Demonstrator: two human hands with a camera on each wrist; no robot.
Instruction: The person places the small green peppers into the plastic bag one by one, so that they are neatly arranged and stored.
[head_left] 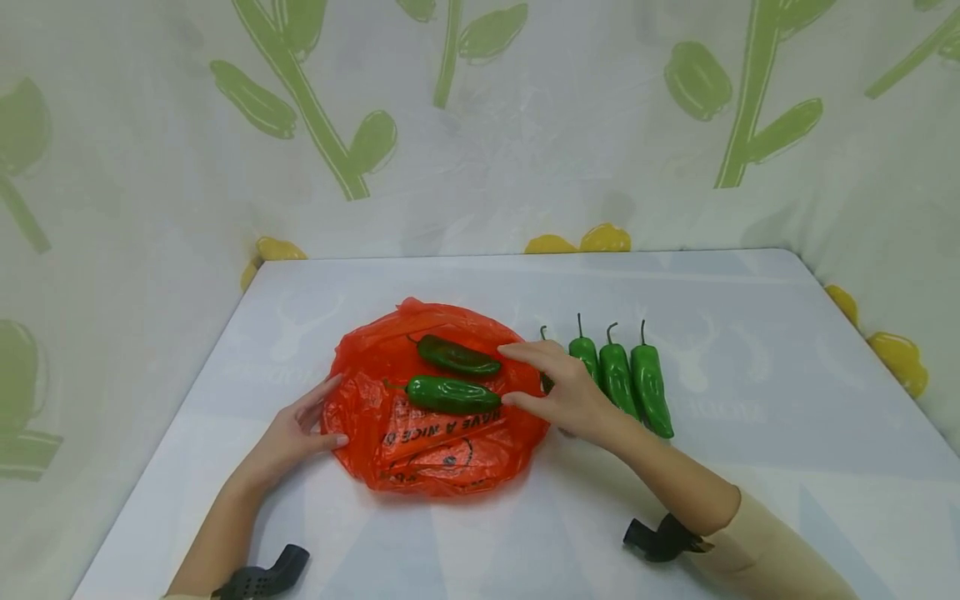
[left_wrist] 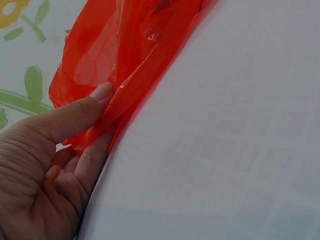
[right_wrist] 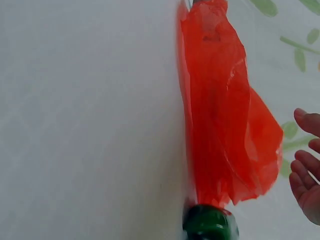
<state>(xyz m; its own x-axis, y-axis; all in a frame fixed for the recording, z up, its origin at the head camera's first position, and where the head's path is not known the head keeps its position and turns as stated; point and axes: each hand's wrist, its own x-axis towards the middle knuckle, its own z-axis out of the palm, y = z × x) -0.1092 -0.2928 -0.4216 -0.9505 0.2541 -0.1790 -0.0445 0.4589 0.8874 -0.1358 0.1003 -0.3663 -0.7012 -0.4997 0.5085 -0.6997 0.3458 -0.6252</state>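
A crumpled red plastic bag with dark printed lettering lies on the table. Within its outline, two green chili peppers lie side by side: a darker one and a brighter one. My left hand pinches the bag's left edge between thumb and fingers; in the left wrist view the thumb presses the red film. Over the bag's right side is my right hand, fingers spread and grasping nothing, its thumb tip right at the brighter pepper's end. The right wrist view shows that hand apart from the bag.
Several more green peppers stand in a row right of the bag, stems pointing away; the leftmost is partly hidden by my right hand. The white table meets a leaf-patterned cloth at the back and sides.
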